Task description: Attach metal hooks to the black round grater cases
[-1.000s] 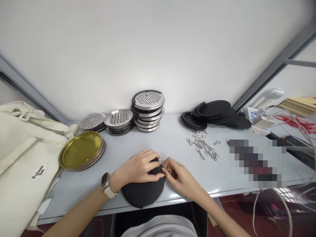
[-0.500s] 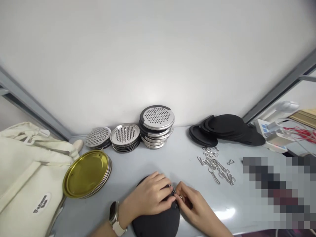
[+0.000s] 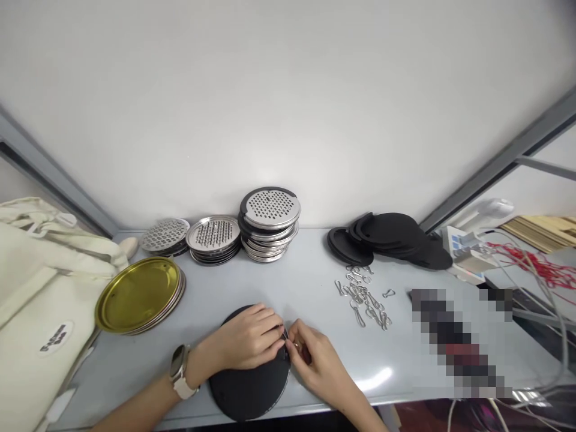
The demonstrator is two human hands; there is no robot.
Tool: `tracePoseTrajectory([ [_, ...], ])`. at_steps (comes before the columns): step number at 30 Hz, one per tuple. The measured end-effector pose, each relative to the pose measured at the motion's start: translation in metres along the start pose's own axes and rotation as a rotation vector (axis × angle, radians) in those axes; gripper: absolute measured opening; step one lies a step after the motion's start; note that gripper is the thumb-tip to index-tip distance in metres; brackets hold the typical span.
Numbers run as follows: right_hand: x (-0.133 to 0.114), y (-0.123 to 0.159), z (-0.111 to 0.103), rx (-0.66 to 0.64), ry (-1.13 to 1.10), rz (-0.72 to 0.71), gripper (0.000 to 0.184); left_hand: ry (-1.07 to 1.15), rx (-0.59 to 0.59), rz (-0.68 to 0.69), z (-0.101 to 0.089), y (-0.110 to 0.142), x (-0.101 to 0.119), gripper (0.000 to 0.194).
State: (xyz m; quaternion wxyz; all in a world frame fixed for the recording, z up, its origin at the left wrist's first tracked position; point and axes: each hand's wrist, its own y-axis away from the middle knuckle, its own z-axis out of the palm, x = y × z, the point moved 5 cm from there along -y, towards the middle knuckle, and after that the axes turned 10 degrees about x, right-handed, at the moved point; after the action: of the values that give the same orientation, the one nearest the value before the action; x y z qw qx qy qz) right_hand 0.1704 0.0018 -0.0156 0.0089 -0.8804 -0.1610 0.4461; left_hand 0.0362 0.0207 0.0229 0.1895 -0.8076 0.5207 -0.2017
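Observation:
A round black disc (image 3: pixel 249 396) with a thin metal rim lies flat on the table's near edge. My left hand (image 3: pixel 246 338) rests over its upper part and grips the rim. At that rim, my right hand (image 3: pixel 312 367) pinches a small metal clip (image 3: pixel 290 345) between fingertips and thumb, close to my left fingertips. The fingers hide most of the clip, so I cannot tell how it meets the disc. A loose pile of silver metal clips (image 3: pixel 362 298) lies on the grey table (image 3: pixel 310 360) to the right of my right hand, out of its reach by a short gap.
Stacks of perforated steel discs (image 3: pixel 269 225) and gold-faced tin lids (image 3: pixel 138 294) stand beyond my hands. Black foam pieces (image 3: pixel 387 240) sit at back right. A canvas bag (image 3: pixel 40 300) lies left. A pixelated patch (image 3: pixel 459 336) covers the right. Cables and red cords (image 3: pixel 540 270) lie beyond.
The whole scene shifts in the picture as my head moves. Both hands stay together at the disc's rim, and their hold shows no clear change.

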Motion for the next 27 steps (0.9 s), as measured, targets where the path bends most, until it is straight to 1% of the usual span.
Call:
tracePoseTrajectory([
  [4,0.0003,0.0012,0.0009,0.015,0.013,-0.011,0.015,-0.013,0.003,-0.047,0.0014,0.0005,-0.0027,0.015],
  [7,0.0005,0.0014,0.0016,0.023,0.005,-0.024,0.016,-0.030,0.005,-0.049,0.0003,0.0004,-0.0032,0.016],
  [14,0.0024,0.0035,-0.0022,0.029,-0.060,0.012,0.018,-0.030,-0.021,-0.009,-0.0009,0.0010,0.0006,0.018],
  [24,0.0075,0.0040,-0.0004,0.034,-0.090,0.004,0.014,0.006,0.049,0.012,0.0022,0.0051,0.0005,0.017],
  [27,0.0068,0.0038,-0.0010,0.029,-0.085,0.004,0.014,-0.005,0.043,0.022,0.0027,0.0048,0.0009,0.017],
])
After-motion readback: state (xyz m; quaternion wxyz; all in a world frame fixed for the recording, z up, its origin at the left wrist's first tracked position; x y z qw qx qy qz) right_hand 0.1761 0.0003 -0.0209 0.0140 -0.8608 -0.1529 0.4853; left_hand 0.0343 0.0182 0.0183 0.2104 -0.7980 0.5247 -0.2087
